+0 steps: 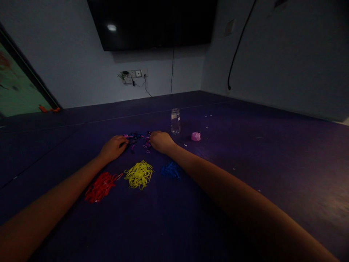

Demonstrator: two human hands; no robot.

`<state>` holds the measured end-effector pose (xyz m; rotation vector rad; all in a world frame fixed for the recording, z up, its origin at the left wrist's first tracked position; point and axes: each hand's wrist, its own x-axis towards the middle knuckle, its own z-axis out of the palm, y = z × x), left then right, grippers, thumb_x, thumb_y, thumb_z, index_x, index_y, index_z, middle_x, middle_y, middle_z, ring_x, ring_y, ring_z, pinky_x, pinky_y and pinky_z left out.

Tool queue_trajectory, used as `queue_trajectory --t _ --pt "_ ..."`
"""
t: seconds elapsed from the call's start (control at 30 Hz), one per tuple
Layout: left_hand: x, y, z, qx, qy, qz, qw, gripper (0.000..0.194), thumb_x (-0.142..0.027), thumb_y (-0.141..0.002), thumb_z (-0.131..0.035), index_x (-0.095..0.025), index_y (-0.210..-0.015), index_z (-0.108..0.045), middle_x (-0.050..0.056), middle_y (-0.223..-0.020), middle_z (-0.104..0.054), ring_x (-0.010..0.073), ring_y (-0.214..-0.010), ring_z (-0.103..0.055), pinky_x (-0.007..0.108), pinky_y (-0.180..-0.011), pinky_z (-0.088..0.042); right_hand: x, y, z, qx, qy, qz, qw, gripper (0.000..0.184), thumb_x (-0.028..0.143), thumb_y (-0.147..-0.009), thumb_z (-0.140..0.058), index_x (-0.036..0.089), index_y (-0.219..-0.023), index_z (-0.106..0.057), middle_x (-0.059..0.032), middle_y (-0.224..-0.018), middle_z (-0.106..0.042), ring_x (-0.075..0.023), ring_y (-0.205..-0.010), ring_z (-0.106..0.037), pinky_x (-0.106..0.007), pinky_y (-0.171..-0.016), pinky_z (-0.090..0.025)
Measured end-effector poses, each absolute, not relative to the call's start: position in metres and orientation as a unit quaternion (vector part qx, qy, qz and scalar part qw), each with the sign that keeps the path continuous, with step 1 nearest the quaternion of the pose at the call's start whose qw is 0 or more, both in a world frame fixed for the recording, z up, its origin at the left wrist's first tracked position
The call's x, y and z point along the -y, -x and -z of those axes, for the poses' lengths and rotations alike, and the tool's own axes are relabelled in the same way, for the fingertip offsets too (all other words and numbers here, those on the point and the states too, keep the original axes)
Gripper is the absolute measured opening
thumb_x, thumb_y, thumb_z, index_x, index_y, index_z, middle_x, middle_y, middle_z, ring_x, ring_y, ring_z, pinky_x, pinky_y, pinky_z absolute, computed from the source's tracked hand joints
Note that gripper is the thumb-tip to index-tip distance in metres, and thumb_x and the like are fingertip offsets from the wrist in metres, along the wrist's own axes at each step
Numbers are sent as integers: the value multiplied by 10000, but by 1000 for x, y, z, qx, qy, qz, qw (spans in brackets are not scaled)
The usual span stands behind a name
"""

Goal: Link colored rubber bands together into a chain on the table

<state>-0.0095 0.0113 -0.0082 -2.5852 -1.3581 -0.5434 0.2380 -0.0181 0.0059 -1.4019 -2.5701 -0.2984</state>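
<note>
A loose pile of mixed dark, blue and pink rubber bands (135,136) lies on the dark purple surface between my two hands. At its left edge is my left hand (114,147), its thumb and fingers curled together at the bands. My right hand (162,142) is at the pile's right side, its fingers bent down over pink and dark bands; the fingertips are hidden. Nearer to me are separate heaps of red rubber bands (101,186), yellow rubber bands (139,174) and blue rubber bands (171,170). The blue heap lies just beside my right forearm.
A clear glass jar (176,123) stands upright and without a lid beyond my right hand. To its right is a small pink object (195,136). White scraps dot the surface. Behind, a wall carries a television (158,25) and sockets (133,75) with cables.
</note>
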Motion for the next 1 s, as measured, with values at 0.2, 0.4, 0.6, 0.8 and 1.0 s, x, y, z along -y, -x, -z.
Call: queue_trajectory --t 0.2,0.4,0.6,0.8,1.0 --pt "-10 9 9 450 868 193 85 294 -288 -849 -401 -161 -877 -664 101 -965 -674 231 -943 -603 391 -886 -478 19 -238 -7 869 475 103 92 345 213 -926 -339 100 -1044 -643 -161 -1118 -634 -240 -997 -603 -314 -793 -488" --pt "-12 10 11 444 871 195 82 268 -266 -841 -413 -178 -872 -664 86 -945 -682 225 -929 -608 385 -875 -480 18 -238 -6 868 476 108 91 354 228 -933 -332 112 -1032 -651 -161 -1114 -637 -230 -994 -606 -309 -799 -483" --pt "-12 9 11 443 871 196 85 292 -282 -859 -398 -173 -872 -669 92 -945 -685 229 -928 -608 386 -863 -482 18 -238 -6 867 476 115 88 359 223 -929 -326 116 -1034 -653 -156 -1111 -639 -227 -989 -607 -306 -781 -486" --pt "-10 8 11 448 866 205 92 270 -260 -848 -412 -183 -864 -670 79 -940 -687 221 -931 -607 371 -857 -487 19 -238 -6 867 478 112 89 348 232 -932 -340 109 -1033 -650 -155 -1112 -642 -225 -993 -610 -292 -784 -487" --pt "-10 8 10 447 867 203 88 269 -257 -851 -409 -175 -865 -665 85 -945 -683 220 -913 -608 372 -840 -493 20 -238 -7 864 484 111 86 360 230 -938 -332 102 -1051 -649 -157 -1106 -646 -223 -994 -613 -286 -780 -490"
